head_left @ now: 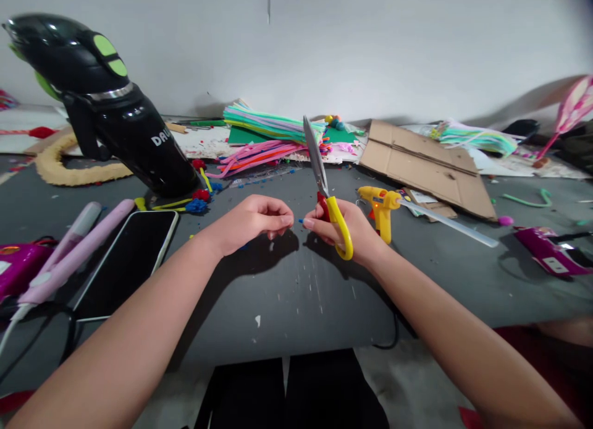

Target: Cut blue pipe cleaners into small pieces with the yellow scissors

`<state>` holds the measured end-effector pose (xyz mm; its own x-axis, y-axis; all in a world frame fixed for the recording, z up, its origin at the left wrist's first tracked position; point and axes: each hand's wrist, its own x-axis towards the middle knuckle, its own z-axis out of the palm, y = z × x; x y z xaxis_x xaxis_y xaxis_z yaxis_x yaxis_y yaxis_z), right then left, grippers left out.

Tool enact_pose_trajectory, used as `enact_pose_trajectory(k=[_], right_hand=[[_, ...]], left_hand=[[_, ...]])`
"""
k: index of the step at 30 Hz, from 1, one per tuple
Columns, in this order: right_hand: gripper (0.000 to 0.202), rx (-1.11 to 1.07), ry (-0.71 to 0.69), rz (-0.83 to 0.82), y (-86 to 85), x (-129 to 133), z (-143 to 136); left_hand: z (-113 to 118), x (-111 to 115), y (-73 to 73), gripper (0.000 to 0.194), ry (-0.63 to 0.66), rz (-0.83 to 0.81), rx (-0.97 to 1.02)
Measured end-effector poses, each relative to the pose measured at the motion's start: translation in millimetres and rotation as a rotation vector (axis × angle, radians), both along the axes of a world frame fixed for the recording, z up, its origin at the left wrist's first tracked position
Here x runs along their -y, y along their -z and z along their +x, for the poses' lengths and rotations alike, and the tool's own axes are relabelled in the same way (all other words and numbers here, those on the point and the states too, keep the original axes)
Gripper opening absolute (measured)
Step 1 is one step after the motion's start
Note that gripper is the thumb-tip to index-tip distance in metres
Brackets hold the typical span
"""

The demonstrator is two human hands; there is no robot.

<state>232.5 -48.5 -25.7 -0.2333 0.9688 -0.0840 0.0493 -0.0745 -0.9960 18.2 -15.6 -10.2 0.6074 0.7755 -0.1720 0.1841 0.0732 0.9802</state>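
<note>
My right hand (347, 222) is closed around scissors (317, 157) with yellow and red handles. Their blades point up and away from me, pressed together. Between that hand's thumb and forefinger the tip of a small blue piece (301, 220) sticks out to the left. My left hand (266, 217) hovers just across from it, thumb and fingers pinched together; whatever they hold, if anything, is hidden. A narrow gap separates the two hands over the grey table (287, 305). Close beyond my right hand stands a yellow glue gun (380, 208) with a clear glue stick (456, 226) in its back.
Left of my hands are a phone (130, 262), a pink hair straightener (76, 253) and a tall black bottle (143, 138). Pipe cleaners (269, 123) in bundles and folded cardboard (421, 166) lie along the wall. A purple device (553, 250) sits at the right.
</note>
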Motion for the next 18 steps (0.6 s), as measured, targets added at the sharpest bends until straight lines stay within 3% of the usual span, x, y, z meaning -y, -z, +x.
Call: enact_pose_trajectory(k=[4, 8, 13, 18], right_hand=[[0.041, 0.009, 0.029, 0.005, -2.9, -1, 2], [0.040, 0.014, 0.033, 0.009, -2.6, -1, 2], [0.040, -0.012, -0.003, 0.004, -0.4, -1, 2], [0.042, 0.012, -0.007, 0.002, -1.5, 0, 2]], left_hand=[[-5, -2, -2.6, 0.022, -0.072, 0.085, -0.011], [-3, 4, -6.2, 0.029, -0.130, 0.317, -0.183], [6, 14, -6.5, 0.034, -0.088, 0.597, -0.241], [9, 12, -2.3, 0.025, -0.053, 0.702, -0.225]])
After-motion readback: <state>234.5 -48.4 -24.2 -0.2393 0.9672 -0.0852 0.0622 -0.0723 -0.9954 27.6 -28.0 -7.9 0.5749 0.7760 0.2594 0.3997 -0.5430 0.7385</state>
